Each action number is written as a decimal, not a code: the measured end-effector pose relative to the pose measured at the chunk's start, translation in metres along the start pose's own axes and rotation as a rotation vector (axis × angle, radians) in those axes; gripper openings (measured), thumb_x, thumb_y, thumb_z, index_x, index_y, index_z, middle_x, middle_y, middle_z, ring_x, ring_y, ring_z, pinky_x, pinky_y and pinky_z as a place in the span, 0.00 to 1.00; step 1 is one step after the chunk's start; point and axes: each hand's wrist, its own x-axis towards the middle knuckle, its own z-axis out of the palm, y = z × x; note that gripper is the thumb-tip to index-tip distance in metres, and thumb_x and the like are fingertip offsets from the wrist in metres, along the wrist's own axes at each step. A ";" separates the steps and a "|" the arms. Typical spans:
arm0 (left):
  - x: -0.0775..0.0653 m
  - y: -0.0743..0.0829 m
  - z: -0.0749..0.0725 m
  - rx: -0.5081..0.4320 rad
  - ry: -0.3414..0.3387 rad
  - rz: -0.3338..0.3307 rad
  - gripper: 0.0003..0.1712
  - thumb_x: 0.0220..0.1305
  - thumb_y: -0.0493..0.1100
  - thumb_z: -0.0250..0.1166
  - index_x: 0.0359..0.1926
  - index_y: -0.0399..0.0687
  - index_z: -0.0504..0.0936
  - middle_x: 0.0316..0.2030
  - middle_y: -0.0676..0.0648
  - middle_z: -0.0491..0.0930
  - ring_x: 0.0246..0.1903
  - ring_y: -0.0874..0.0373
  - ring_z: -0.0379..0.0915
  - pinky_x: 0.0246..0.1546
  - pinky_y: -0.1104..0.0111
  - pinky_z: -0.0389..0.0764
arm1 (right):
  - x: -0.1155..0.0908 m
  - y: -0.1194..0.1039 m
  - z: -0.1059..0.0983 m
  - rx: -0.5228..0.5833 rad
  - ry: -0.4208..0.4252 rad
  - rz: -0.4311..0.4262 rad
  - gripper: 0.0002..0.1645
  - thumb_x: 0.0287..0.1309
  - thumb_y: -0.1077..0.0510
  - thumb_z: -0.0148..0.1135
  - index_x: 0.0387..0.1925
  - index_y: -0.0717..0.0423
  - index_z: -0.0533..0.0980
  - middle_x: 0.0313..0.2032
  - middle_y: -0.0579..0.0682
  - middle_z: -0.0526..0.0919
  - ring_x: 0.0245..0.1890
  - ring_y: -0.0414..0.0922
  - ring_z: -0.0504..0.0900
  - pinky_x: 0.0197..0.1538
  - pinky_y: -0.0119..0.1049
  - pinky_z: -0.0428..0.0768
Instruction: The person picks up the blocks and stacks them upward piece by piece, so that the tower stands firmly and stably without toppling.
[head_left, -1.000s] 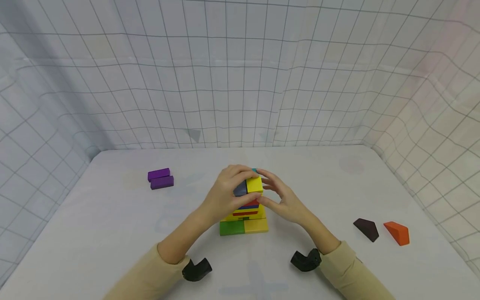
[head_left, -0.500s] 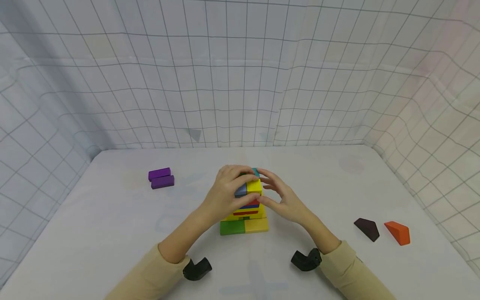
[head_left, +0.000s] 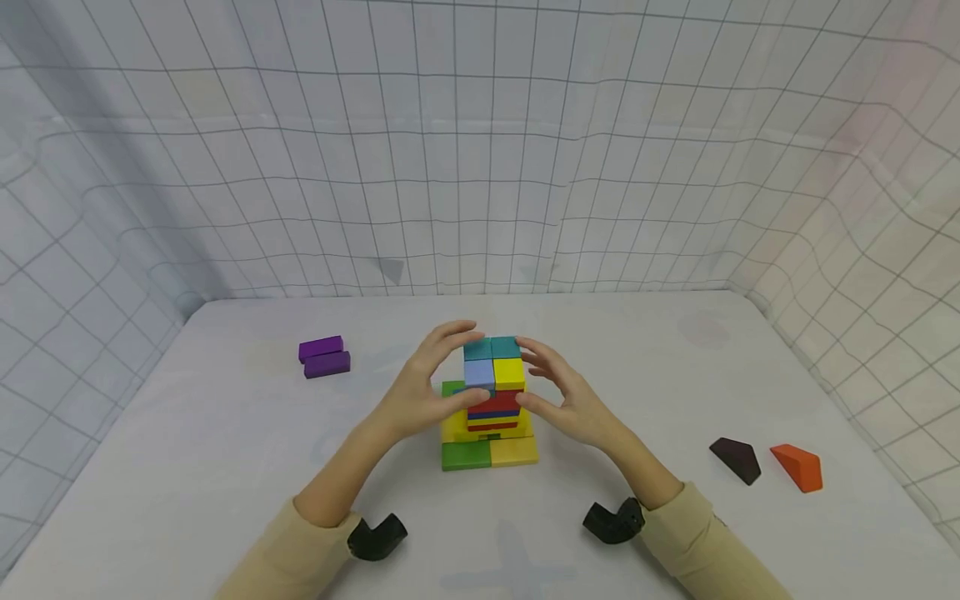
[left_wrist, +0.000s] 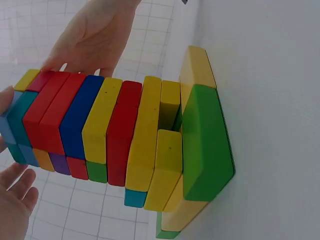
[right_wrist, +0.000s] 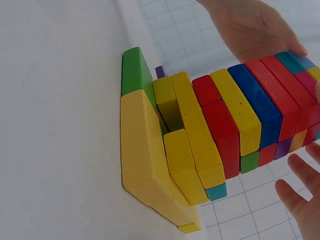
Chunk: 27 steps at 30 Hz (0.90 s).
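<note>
A tower of coloured wooden blocks stands upright at mid-table. It rises from a base of green blocks and pale yellow blocks. Teal blocks, a light blue block and a yellow block show at the top. My left hand curves loosely around the upper left, thumb in front and fingers spread, with a gap to the tower. At the upper right is my right hand, thumb and a fingertip close to the tower's edge; whether they touch is unclear. Neither hand grips a block.
Two purple blocks lie at the back left. A dark brown wedge and an orange wedge lie at the right. Black curved wrist pieces sit beside the cuffs. Grid-patterned curtains surround the table.
My left hand has drawn away leftward from the tower top, uncovering the teal and light blue blocks. The right hand has hardly moved.
</note>
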 end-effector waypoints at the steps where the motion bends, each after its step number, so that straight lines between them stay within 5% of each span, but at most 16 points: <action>1: -0.001 -0.002 -0.002 -0.028 -0.013 -0.011 0.35 0.51 0.42 0.70 0.60 0.49 0.68 0.63 0.46 0.61 0.61 0.51 0.56 0.58 0.46 0.62 | 0.000 0.000 0.000 -0.001 0.003 -0.008 0.38 0.55 0.70 0.56 0.65 0.63 0.53 0.65 0.60 0.57 0.62 0.56 0.62 0.60 0.52 0.65; 10: -0.003 -0.009 -0.008 -0.170 -0.075 -0.015 0.30 0.54 0.42 0.67 0.58 0.47 0.69 0.58 0.48 0.68 0.56 0.55 0.61 0.58 0.52 0.64 | 0.000 -0.002 0.001 -0.014 0.005 -0.073 0.34 0.57 0.71 0.54 0.64 0.67 0.55 0.66 0.61 0.56 0.62 0.55 0.62 0.60 0.53 0.65; 24: -0.002 -0.009 -0.009 -0.127 -0.078 0.009 0.30 0.52 0.40 0.68 0.58 0.45 0.70 0.57 0.45 0.69 0.55 0.53 0.63 0.55 0.50 0.67 | 0.000 -0.003 0.000 -0.001 0.000 -0.067 0.33 0.57 0.71 0.54 0.63 0.68 0.56 0.65 0.62 0.58 0.62 0.56 0.62 0.58 0.53 0.66; 27: -0.003 -0.011 -0.013 -0.104 -0.109 -0.027 0.36 0.52 0.43 0.69 0.62 0.47 0.65 0.60 0.46 0.65 0.57 0.52 0.61 0.57 0.51 0.65 | 0.000 -0.002 0.001 -0.002 0.006 -0.070 0.33 0.56 0.72 0.54 0.63 0.68 0.56 0.65 0.62 0.58 0.61 0.56 0.63 0.58 0.53 0.67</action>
